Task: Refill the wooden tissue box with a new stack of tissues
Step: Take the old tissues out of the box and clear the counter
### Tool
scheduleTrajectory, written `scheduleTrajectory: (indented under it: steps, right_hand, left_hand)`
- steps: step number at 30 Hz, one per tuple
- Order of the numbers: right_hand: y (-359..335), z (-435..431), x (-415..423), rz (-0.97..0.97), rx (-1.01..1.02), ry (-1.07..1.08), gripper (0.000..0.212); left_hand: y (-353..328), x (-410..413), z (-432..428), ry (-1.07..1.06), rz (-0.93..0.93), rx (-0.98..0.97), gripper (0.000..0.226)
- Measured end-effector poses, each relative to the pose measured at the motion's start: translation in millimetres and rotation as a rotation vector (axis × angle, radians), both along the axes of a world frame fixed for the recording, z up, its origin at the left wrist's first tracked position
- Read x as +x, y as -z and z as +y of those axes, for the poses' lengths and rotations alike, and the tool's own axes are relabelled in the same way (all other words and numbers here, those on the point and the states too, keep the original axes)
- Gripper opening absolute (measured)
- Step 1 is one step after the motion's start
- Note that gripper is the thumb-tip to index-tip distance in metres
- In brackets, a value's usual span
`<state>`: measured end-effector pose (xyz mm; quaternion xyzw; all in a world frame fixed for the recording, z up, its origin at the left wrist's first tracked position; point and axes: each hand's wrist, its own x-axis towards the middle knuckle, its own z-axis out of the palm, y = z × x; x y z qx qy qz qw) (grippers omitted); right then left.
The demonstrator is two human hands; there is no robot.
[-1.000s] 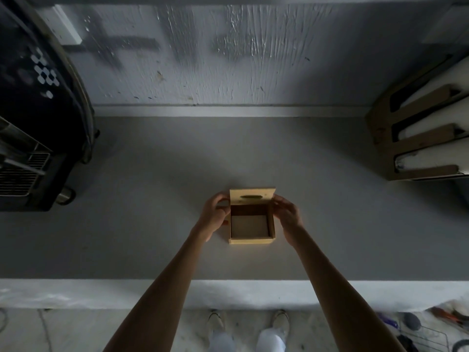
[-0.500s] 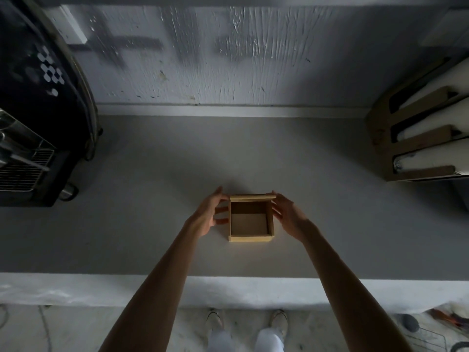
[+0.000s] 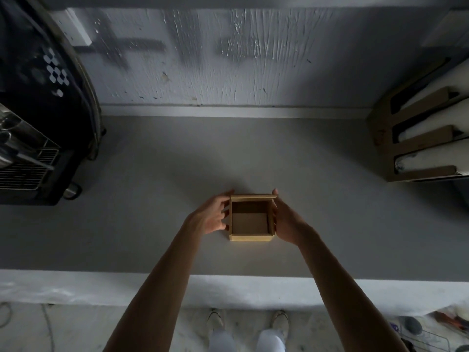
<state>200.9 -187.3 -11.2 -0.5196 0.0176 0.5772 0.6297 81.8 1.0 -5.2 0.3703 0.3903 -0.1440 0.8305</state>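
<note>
The wooden tissue box (image 3: 251, 237) sits on the grey counter (image 3: 152, 199), open at the top, and only its bare bottom shows inside. Its lid (image 3: 252, 197) stands edge-on along the far rim. My left hand (image 3: 212, 215) lies against the box's left side with the index fingertip on the lid's left end. My right hand (image 3: 286, 219) runs along the right side, fingertip on the lid's right end. Both hands hold the lid between them.
A black coffee machine (image 3: 33, 123) with a metal drip grate stands at the left. A cardboard holder with white rolls (image 3: 396, 148) stands at the right. The white wall (image 3: 228, 72) runs behind, and the counter's pale front edge (image 3: 76, 288) lies near me.
The lid has swung from tilted, with its slotted face showing, to edge-on at the far rim. Both hands slid forward along the box's sides with it.
</note>
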Motion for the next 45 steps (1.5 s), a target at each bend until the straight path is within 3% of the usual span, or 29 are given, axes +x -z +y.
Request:
scheduleTrajectory:
  steps: [2,7,11,15,17,20,24,27,31,33,36,42,45]
  right_hand:
    - [0,0,0,-0.013,0.017,-0.008,0.062]
    - [9,-5,3,-0.070,-0.036,0.096,0.042]
    - [16,-25,4,-0.167,0.088,0.059,0.045]
    - [3,-15,2,-0.409,-0.074,-0.019,0.023]
    - [3,-9,3,-0.461,-0.144,0.024,0.026]
    - [6,-3,5,-0.464,-0.203,0.074,0.030]
    - [13,1,8,-0.479,-0.183,0.159,0.015]
    - [19,2,5,-0.582,-0.199,0.158,0.026]
    - [25,-2,5,-0.680,-0.160,0.126,0.047]
    - [29,-3,1,-0.715,-0.176,0.101,0.044]
    - [31,-3,-8,-0.921,-0.205,0.083,0.030]
    - [14,2,-9,-0.860,-0.308,0.060,0.033]
    - [-5,-1,-13,-0.774,-0.351,-0.004,0.025]
  left_hand:
    - [0,1,1,0.020,0.010,-0.009,0.030]
    - [-5,-2,-1,0.038,0.020,0.064,0.040]
    - [-7,-10,-3,0.112,-0.071,0.180,0.055]
    - [-8,-8,-6,0.144,-0.027,0.342,0.041]
    - [-8,-5,-10,0.111,-0.008,0.427,0.025]
    - [-6,-2,-13,0.100,0.023,0.503,0.036]
    - [-3,-2,-15,0.145,-0.065,0.720,0.037]
    - [4,-5,-20,0.163,-0.118,0.943,0.035]
    - [13,-5,-22,0.141,-0.142,1.032,0.034]
    - [18,-6,-25,0.117,-0.141,1.028,0.037]
    - [23,-8,-32,0.091,-0.120,1.027,0.038]
    - [-7,-4,-31,0.122,-0.069,0.916,0.039]
    - [-27,-16,-32,0.126,-0.022,0.652,0.049]
